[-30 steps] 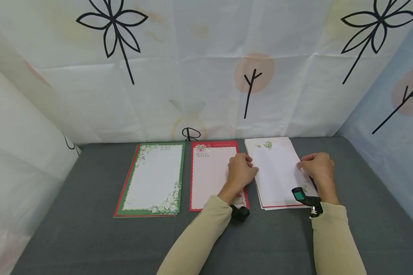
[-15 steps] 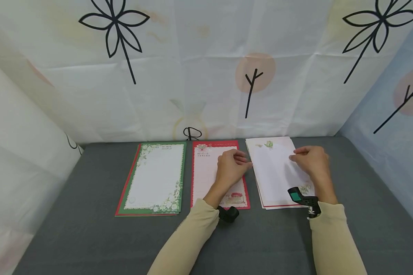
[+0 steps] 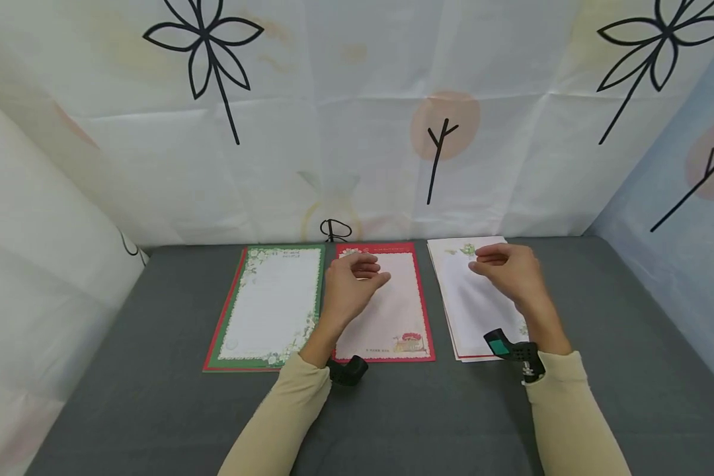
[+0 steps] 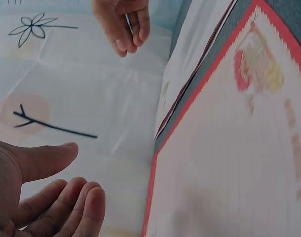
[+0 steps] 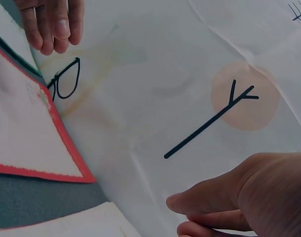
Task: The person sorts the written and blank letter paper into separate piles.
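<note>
Three stacks of decorated letter paper lie side by side in the head view. My left hand (image 3: 351,287) hovers over the left part of the red-bordered paper (image 3: 393,304), its fingers loosely bent around nothing. Above the white paper stack (image 3: 464,311) on the right floats my right hand (image 3: 512,271), also holding nothing, thumb and fingers apart. The green-bordered paper (image 3: 268,304) lies at the left, with a red edge showing beneath it. In the left wrist view, the left thumb and fingers (image 4: 91,207) are spread apart over the red-bordered sheet's side.
A dark grey cloth (image 3: 404,423) covers the table. Behind it hangs a pale cloth backdrop (image 3: 345,152) with leaf drawings, and further cloth walls stand at left and right. Each wrist carries a small black camera, such as the left wrist camera (image 3: 348,371).
My left hand has left the white stack's left edge and moved left across the red-bordered paper. My right hand has lifted off the right edge and moved left over the stack.
</note>
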The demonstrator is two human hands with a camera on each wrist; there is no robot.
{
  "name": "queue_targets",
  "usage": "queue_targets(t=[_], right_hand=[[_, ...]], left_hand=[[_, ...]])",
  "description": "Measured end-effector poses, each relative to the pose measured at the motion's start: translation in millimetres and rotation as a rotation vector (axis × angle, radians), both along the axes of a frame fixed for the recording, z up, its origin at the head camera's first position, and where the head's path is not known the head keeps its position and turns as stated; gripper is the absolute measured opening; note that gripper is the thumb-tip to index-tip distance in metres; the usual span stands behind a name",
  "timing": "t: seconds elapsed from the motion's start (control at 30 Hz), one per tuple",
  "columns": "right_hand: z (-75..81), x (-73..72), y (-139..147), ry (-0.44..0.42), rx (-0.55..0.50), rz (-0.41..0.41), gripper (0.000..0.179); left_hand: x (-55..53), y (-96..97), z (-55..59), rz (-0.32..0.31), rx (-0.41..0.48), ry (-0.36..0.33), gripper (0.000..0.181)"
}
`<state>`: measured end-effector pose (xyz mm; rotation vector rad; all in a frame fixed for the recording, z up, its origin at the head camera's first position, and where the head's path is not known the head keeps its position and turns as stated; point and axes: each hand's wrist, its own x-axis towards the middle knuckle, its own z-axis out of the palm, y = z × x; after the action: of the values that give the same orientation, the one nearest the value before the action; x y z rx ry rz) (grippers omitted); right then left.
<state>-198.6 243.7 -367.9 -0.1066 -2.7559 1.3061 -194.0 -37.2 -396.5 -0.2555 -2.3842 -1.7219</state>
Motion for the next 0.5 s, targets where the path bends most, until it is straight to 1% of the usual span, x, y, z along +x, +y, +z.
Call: queue_targets(t=[0.1,0.2,0.37,0.5], right_hand=[[1.5,0.3,-6.2,0.006,-0.050,0.062,0.038],[2.4,0.3,-13.1,0.004,-0.086,0.109,0.038],[-0.4,-0.2,-24.8,0.016,-0.124,0.147,0.039],[-3.9,-1.2,-32.8,0.006,-0.163,0.175,0.038]], left_hand=[[1.3,-14.3,1.9,0.018,0.009,0.010,0.028],[2.5,-26.3,2.9,0.031,0.028,-0.001,0.029],[2.7,-40.1,-0.1,0.052,0.039,-0.016,0.029],[2.8,-47.7,-2.2,0.062,0.042,-0.016,0.029]])
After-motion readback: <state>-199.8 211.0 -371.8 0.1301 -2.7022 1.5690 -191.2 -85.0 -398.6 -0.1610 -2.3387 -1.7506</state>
